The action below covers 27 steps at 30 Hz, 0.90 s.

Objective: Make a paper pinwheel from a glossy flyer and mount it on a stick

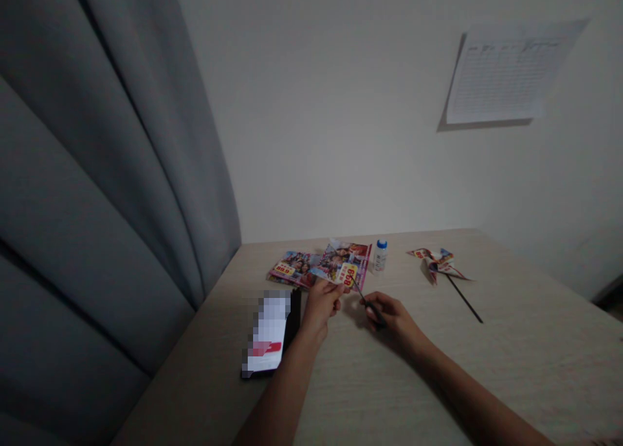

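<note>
My left hand (321,303) grips the lower edge of a colourful printed flyer (335,254) with a yellow price label, tilted up off the table. In my right hand (389,313) is a pair of scissors with dark handles (376,316). Their blades point up and left and reach the flyer's lower right part, by the price label. Whether the blades are apart or closed on the paper is too small to tell. More flyers (292,267) lie just behind and left of my left hand.
A small white bottle with a blue cap (380,258) stands right of the flyer. Farther right lies a paper pinwheel (438,264) on a dark stick. A phone with a lit screen (267,335) lies beside my left forearm. Grey curtain (146,141) borders the table's left side.
</note>
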Tool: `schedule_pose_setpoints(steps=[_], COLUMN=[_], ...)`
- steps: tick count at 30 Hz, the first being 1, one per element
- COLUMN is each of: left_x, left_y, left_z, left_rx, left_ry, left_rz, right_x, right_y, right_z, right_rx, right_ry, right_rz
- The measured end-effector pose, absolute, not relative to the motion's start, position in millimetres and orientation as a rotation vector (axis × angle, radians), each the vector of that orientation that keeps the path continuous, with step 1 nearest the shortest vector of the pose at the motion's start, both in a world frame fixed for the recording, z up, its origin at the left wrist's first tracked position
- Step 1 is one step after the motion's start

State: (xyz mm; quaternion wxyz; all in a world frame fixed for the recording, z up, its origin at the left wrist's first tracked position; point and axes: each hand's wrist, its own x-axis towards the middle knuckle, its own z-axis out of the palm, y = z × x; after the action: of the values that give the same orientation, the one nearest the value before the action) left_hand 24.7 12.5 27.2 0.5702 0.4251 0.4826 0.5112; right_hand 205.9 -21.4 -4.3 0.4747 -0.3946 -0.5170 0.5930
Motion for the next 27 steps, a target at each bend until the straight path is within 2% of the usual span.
schedule_pose_setpoints(steps=[27], left_x=[25.5], left_y=[11.0], left_z=[27.1], left_rx=[0.989], left_ry=[1.144], left_rz=[1.197], right_x=[205.1], right_y=[-19.7], right_z=[-10.2], right_rx=[-0.942], right_ry=[-1.134], right_rz=[1.504])
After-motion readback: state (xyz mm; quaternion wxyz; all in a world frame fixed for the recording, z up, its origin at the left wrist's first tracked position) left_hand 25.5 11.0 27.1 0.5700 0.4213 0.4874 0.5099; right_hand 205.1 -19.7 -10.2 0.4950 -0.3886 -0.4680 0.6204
